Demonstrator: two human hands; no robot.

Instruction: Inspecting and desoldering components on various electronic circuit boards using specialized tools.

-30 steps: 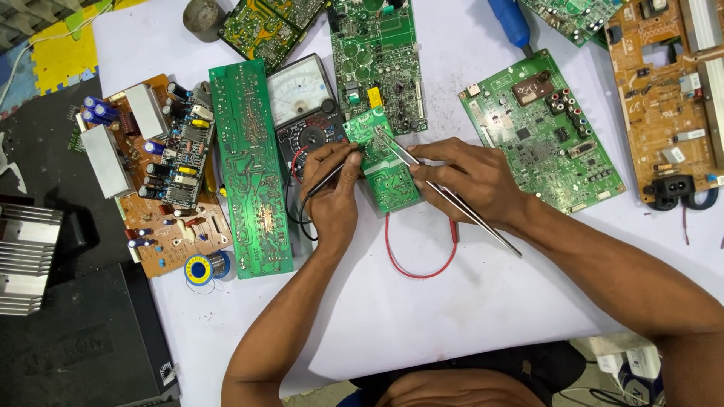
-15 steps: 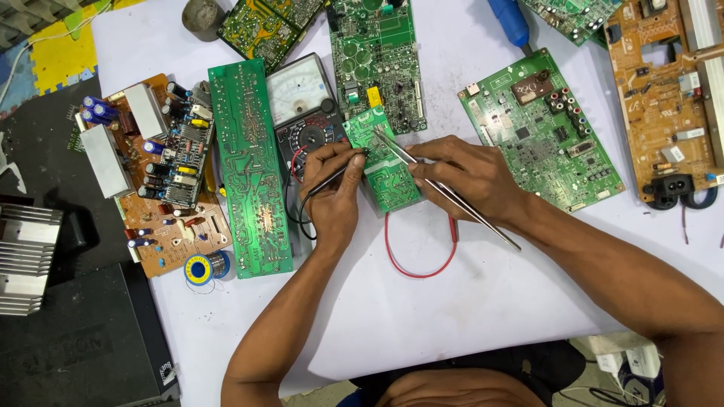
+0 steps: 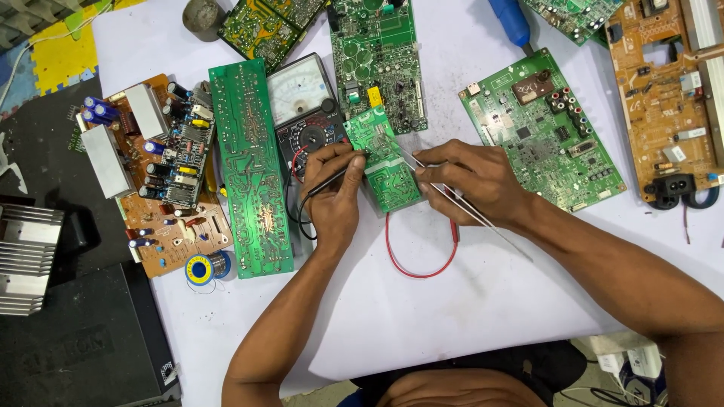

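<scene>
Head view: the left hand [image 3: 333, 197] grips a black probe [image 3: 332, 179] and the right hand [image 3: 469, 179] pinches steel tweezers [image 3: 460, 207], both tips on the small green circuit board [image 3: 385, 162] lying on the bench [image 3: 467, 301] beside the analog multimeter [image 3: 305, 105]. Risk, as a judgement: either tip may slip and bridge adjacent solder points, since nothing visible clamps the board.

A white counter [image 3: 467, 301] fills most of the view under even, bright light. To its left lies a dark surface [image 3: 68, 332] bearing a ribbed metal heat sink [image 3: 26, 256], with a yellow foam floor mat [image 3: 64, 45] beyond.
</scene>
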